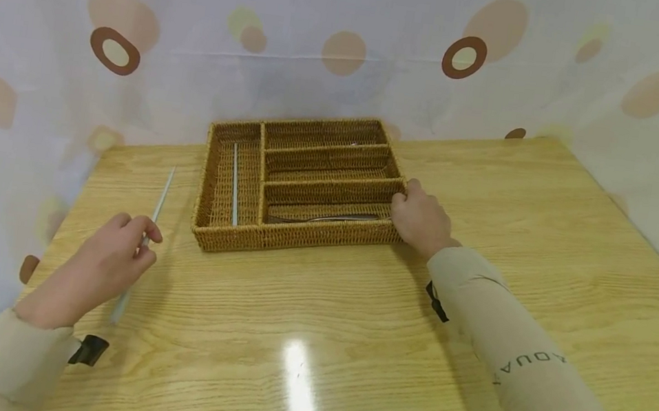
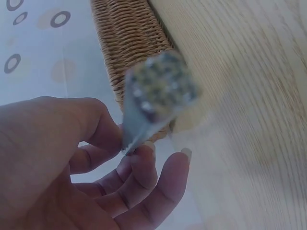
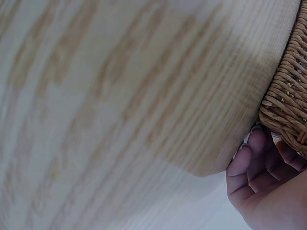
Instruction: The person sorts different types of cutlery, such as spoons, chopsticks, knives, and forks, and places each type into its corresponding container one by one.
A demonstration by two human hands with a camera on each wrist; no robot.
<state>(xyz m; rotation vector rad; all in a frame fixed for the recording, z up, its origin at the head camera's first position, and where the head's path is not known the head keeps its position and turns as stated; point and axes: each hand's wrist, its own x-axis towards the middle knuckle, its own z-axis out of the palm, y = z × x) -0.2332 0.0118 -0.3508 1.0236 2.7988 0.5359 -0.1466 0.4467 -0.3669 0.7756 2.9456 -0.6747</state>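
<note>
My left hand [image 1: 108, 263] pinches a slim silvery chopstick [image 1: 164, 196] between thumb and fingers, left of the wicker cutlery tray [image 1: 300, 236]. Its thin end points away towards the back of the table. Close up in the left wrist view, the chopstick's thick square end [image 2: 163, 86] is blurred. At the tray's right side, my right hand [image 1: 425, 222] grips the edge near the front corner. In the right wrist view its fingers [image 3: 242, 160] curl at the woven wall. A similar chopstick [image 1: 235, 183] lies lengthwise in the tray's left compartment.
Metal cutlery [image 1: 340, 219] lies in the tray's front compartment, and a small glint shows in the rear one. The wooden table [image 1: 238, 332] carries a bright light reflection. A patterned curtain [image 1: 302, 35] hangs close behind the tray and along both sides.
</note>
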